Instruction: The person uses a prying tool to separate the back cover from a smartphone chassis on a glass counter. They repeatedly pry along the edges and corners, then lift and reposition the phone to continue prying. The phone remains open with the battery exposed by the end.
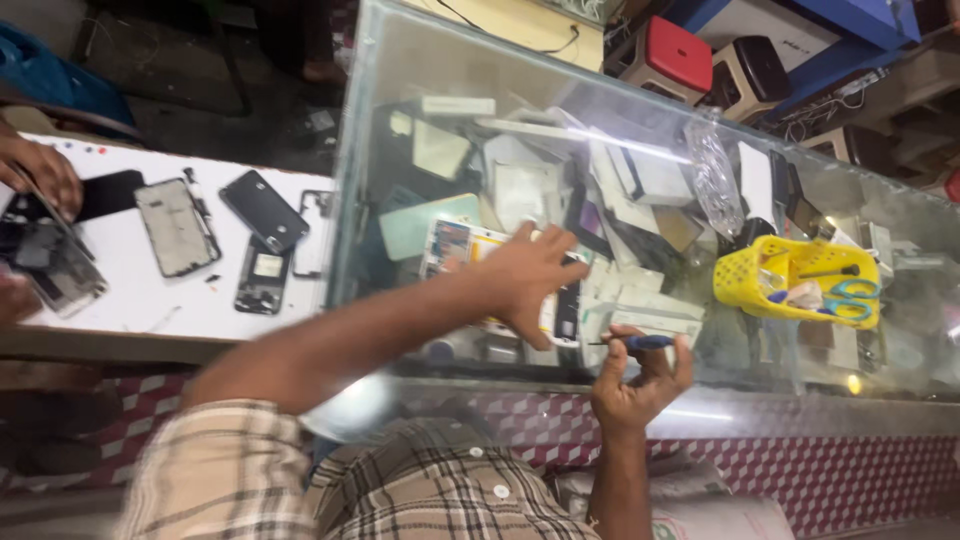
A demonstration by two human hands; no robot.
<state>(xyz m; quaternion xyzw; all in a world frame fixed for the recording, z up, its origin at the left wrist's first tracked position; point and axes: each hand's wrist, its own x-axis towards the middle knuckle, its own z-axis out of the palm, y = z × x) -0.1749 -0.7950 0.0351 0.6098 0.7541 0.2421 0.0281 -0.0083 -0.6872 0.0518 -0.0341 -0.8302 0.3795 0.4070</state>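
My left hand (525,275) reaches across the glass counter (400,80) and lies on an opened white-framed phone (566,312), fingers spread over it and thumb under its near edge. My right hand (640,380) is raised just in front of the counter's near edge. It pinches a small blue-handled screwdriver (640,342) that lies level, tip pointing left toward the phone. Phone parts and boxes show through the glass below.
A yellow basket (735,290) with scissors (845,298) sits on the counter's right side, and a clear plastic bag (715,175) lies behind it. On a white table (130,300) at left lie several dismantled phones, where another person's hand (40,170) works. Red and black stools stand behind.
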